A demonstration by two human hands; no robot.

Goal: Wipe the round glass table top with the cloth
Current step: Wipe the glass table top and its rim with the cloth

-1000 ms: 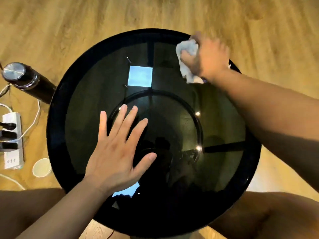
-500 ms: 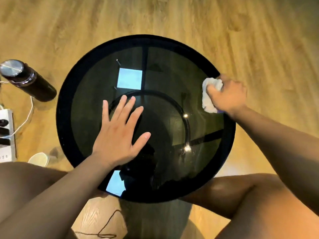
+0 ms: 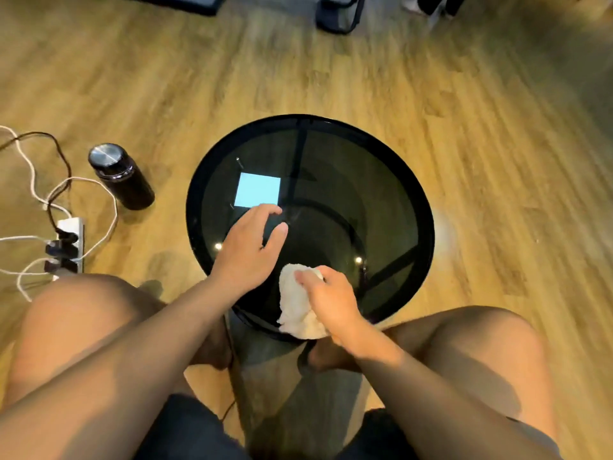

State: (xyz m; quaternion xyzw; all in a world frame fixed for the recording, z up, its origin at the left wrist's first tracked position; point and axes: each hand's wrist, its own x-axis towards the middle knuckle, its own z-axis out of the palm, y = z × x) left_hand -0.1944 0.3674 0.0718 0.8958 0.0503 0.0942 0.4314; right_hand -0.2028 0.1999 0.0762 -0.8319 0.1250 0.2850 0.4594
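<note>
The round dark glass table top [image 3: 381,194] stands on the wooden floor between my knees. My right hand [image 3: 331,303] grips a bunched white cloth [image 3: 297,307] and presses it on the glass at the near edge. My left hand [image 3: 252,247] hovers or rests on the glass left of centre, its fingers loosely curled and holding nothing. A pale blue square reflection [image 3: 258,190] shows on the glass beyond my left hand.
A dark bottle with a metal cap [image 3: 121,176] stands on the floor to the left of the table. Further left lies a power strip [image 3: 66,245] with several cables. Dark objects [image 3: 338,11] sit on the floor far behind the table.
My right hand has swept the cloth from the far right rim round to the near edge. My left hand's flat fingers have curled. The view has pulled back.
</note>
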